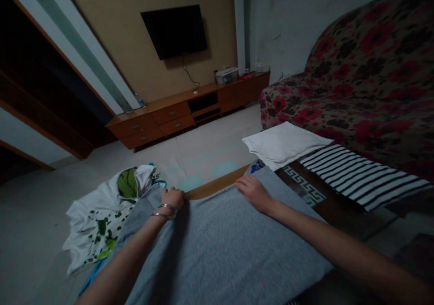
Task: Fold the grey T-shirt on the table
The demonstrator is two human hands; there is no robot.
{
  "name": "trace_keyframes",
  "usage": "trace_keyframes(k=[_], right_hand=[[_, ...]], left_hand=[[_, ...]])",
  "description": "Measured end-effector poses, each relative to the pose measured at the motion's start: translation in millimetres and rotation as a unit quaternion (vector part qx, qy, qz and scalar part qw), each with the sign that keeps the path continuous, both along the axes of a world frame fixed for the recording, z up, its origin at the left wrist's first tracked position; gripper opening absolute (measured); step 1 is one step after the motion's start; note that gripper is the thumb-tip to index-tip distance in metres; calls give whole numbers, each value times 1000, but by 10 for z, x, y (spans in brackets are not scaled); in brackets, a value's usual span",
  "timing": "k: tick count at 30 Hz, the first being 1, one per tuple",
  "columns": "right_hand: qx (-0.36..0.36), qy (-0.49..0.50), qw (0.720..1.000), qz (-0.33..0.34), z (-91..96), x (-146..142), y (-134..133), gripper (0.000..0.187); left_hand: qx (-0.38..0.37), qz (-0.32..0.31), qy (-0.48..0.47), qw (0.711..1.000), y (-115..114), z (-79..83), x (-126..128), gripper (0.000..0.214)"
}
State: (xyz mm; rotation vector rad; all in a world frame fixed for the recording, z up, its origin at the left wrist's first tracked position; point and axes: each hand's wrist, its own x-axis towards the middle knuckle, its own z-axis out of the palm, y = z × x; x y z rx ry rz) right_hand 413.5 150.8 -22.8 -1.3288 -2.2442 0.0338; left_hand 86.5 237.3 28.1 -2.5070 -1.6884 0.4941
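A grey garment (217, 246) lies spread over a low wooden table (212, 187). My left hand (173, 198), with bracelets on the wrist, is curled closed on the garment's far left edge. At the far right edge my right hand (252, 190) rests flat on the cloth with its fingers stretched out. A folded white cloth (283, 143) and a black-and-white striped garment (362, 176) lie to the right on the table.
A heap of white, green-patterned clothes (101, 214) lies at the left. A floral sofa (356, 88) fills the right. Across the tiled floor stands a long wooden TV cabinet (190, 110) under a wall-mounted television (174, 31).
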Motion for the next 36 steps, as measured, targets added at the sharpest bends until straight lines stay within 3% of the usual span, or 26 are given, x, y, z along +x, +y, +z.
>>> trace_keyframes(k=[2, 3, 8, 12, 15, 18, 21, 23, 27, 31, 34, 36], right_hand=[[-24, -8, 998, 59, -59, -60, -155, 31], [-39, -10, 998, 50, -102, -59, -197, 33], [-88, -10, 986, -138, -259, 170, -142, 44], [-89, -14, 977, -192, -208, 248, -118, 46], [-67, -16, 982, -174, -96, 133, -196, 46], [-50, -19, 995, -85, -17, -67, -260, 44], [-69, -29, 997, -18, -48, -180, -221, 45], [-85, -32, 996, -18, -132, -110, -148, 45], [-77, -22, 992, -98, -319, 359, -10, 45], [-65, -23, 984, -162, -289, 658, -39, 44], [-41, -19, 982, -185, -176, 356, -262, 47], [-25, -21, 991, -130, -153, 16, -486, 47]], left_hand=[[10, 2, 4, 1000, -28, -14, 20, 30], [13, 3, 6, 1000, -32, -20, 24, 30], [41, 27, 11, 999, -96, 42, 68, 30], [154, 11, -34, 987, -454, 103, 245, 40], [183, -65, -107, 975, -839, -17, 422, 40], [139, -83, -131, 978, -1082, -267, 513, 46], [120, -53, -117, 984, -1100, -506, 494, 58], [122, -25, -112, 986, -1051, -607, 459, 61], [129, 5, -120, 984, -1000, -671, 420, 64], [123, 4, -146, 982, -1028, -649, 413, 67], [146, -6, -183, 972, -1065, -626, 404, 68], [160, -27, -205, 965, -1100, -613, 397, 67]])
